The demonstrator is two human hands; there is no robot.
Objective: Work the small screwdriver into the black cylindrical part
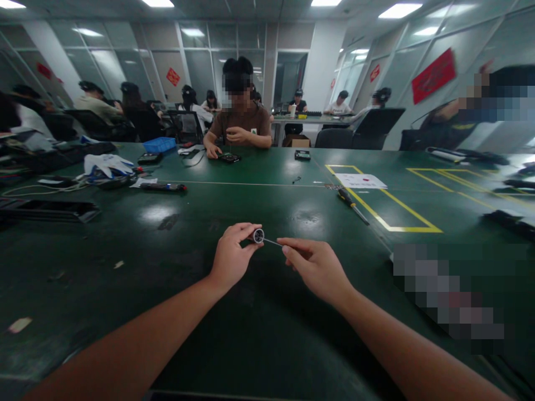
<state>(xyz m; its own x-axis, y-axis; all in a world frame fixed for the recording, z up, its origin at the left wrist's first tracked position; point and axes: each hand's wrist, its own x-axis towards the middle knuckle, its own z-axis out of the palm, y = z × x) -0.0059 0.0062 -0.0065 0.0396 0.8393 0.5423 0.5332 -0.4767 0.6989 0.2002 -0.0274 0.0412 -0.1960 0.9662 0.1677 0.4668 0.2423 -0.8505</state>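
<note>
My left hand (pixel 234 253) is closed around a small round metal cylinder (pixel 258 236), its open end turned toward me. Dark detail shows inside the rim, too small to make out. Between the thumb and fingers of my right hand (pixel 315 264) is a thin metal rod (pixel 272 241). The rod points left, and its far end meets the cylinder's opening; how deep it reaches I cannot tell. Its other end is hidden in my right hand. Both hands are held above the green table (pixel 259 334).
A screwdriver (pixel 353 206) lies to the right, near a paper sheet (pixel 361 181) and yellow tape outlines (pixel 413 229). White gloves (pixel 107 166), a pen-like tool (pixel 163 187) and a blue basket (pixel 159 145) are at left. Across the table a person (pixel 240 125) handles a dark part.
</note>
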